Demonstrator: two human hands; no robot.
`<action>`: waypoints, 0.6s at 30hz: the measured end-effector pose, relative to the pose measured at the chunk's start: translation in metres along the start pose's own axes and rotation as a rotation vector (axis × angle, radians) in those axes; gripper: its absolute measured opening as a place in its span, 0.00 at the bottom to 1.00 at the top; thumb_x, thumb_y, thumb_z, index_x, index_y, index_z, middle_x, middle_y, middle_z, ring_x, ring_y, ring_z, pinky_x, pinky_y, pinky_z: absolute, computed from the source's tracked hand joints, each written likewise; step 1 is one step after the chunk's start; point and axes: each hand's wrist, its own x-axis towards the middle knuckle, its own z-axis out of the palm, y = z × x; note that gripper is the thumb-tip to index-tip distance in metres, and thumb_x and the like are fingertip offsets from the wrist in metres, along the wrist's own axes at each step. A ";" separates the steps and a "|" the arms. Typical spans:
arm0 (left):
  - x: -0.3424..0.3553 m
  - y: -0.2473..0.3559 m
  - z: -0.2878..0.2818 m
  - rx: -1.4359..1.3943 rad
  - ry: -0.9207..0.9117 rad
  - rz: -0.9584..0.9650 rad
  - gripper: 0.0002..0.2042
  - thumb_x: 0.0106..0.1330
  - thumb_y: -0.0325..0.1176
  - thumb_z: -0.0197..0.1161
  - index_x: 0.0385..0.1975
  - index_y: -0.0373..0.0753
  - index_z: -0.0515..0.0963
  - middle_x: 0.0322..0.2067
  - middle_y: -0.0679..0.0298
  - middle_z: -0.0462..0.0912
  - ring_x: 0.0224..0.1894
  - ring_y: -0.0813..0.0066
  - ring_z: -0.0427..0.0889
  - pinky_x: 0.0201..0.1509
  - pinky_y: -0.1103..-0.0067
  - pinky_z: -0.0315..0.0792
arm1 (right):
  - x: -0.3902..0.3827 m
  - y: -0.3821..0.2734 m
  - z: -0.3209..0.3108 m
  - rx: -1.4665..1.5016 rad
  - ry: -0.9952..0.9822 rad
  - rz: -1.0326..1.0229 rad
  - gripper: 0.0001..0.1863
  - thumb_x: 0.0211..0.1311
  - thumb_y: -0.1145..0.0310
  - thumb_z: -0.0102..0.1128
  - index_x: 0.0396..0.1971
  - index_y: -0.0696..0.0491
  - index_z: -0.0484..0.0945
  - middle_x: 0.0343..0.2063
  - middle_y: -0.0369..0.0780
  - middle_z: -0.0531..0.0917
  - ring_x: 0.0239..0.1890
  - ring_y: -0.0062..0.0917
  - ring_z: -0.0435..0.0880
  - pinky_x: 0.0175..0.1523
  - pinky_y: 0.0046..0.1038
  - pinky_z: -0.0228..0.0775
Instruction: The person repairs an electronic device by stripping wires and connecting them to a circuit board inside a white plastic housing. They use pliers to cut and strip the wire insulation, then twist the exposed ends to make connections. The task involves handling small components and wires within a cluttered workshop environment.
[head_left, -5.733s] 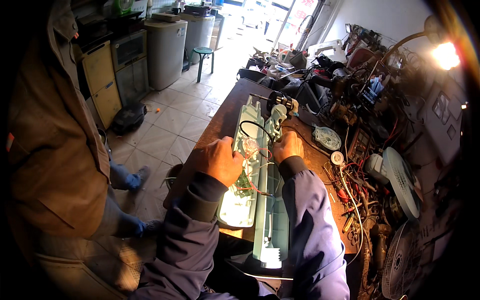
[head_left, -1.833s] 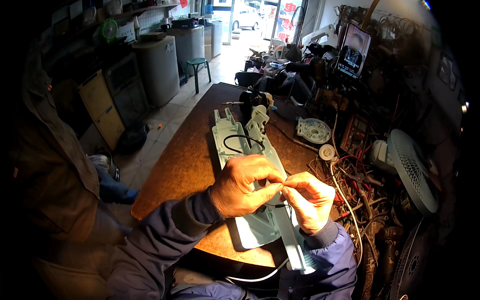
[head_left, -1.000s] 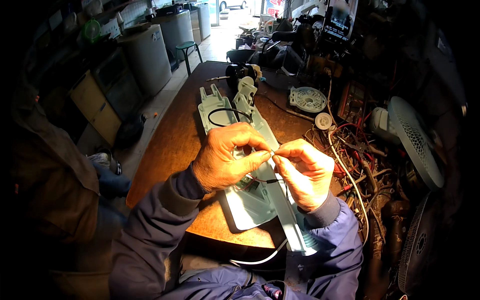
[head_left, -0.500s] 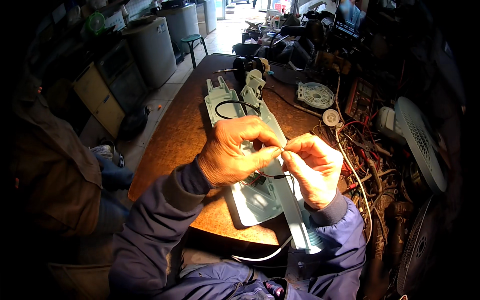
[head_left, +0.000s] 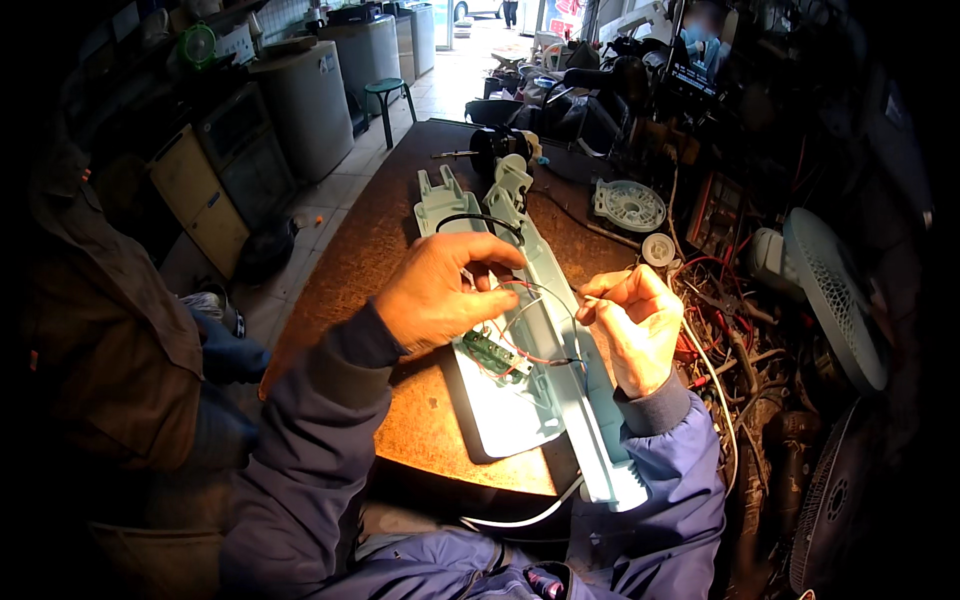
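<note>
My left hand (head_left: 440, 290) is curled above the pale green fan-stand housing, its thumb beside the fingers. A thin red and dark wire (head_left: 535, 291) runs out from its thumb tip and arcs down to the right. To the right, my right hand (head_left: 635, 325) pinches a tiny pale thing between thumb and forefinger, too small to name. Under the hands lie the flat housing part (head_left: 510, 425) and the long pale column (head_left: 585, 430). A small green circuit board (head_left: 492, 352) with thin wires rests on the flat part. A black cable loop (head_left: 470, 217) lies behind my left hand.
A fan motor (head_left: 495, 150) stands at the table's (head_left: 330, 330) far end. Beyond the column are a round pale grille part (head_left: 628, 205) and a white knob (head_left: 658, 249). Tangled wires and tools (head_left: 745, 340) crowd the right, beside a pale fan head (head_left: 835, 300). Another person's sleeve (head_left: 110, 330) shows at left.
My hands have parted: the left moved left, the right slightly right and down. The circuit board and arcing wires now show between them.
</note>
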 end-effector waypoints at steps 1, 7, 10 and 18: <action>-0.001 0.000 0.005 0.018 0.011 0.062 0.13 0.63 0.24 0.74 0.48 0.35 0.86 0.41 0.67 0.85 0.37 0.85 0.80 0.42 0.85 0.74 | -0.001 0.001 0.002 0.048 0.007 0.013 0.03 0.68 0.80 0.62 0.36 0.60 0.76 0.34 0.42 0.86 0.31 0.21 0.85 0.41 0.24 0.80; 0.000 -0.012 0.024 -0.157 0.025 0.292 0.09 0.68 0.22 0.70 0.46 0.35 0.87 0.42 0.64 0.86 0.40 0.82 0.83 0.43 0.84 0.76 | -0.002 0.000 0.005 0.001 -0.054 0.059 0.05 0.73 0.76 0.63 0.41 0.60 0.77 0.30 0.38 0.84 0.27 0.18 0.83 0.34 0.20 0.76; -0.001 -0.003 0.027 -0.102 0.038 0.201 0.08 0.72 0.23 0.66 0.47 0.34 0.87 0.40 0.63 0.88 0.37 0.83 0.83 0.40 0.85 0.77 | -0.002 -0.001 0.006 -0.017 -0.078 0.056 0.06 0.72 0.76 0.67 0.42 0.61 0.80 0.31 0.39 0.86 0.30 0.19 0.86 0.35 0.20 0.78; -0.003 0.004 0.028 -0.180 0.014 0.009 0.10 0.76 0.25 0.62 0.50 0.30 0.85 0.35 0.63 0.88 0.28 0.84 0.80 0.34 0.84 0.75 | -0.002 0.002 0.004 0.069 -0.095 0.060 0.11 0.69 0.80 0.68 0.48 0.63 0.79 0.35 0.42 0.87 0.31 0.22 0.87 0.38 0.24 0.81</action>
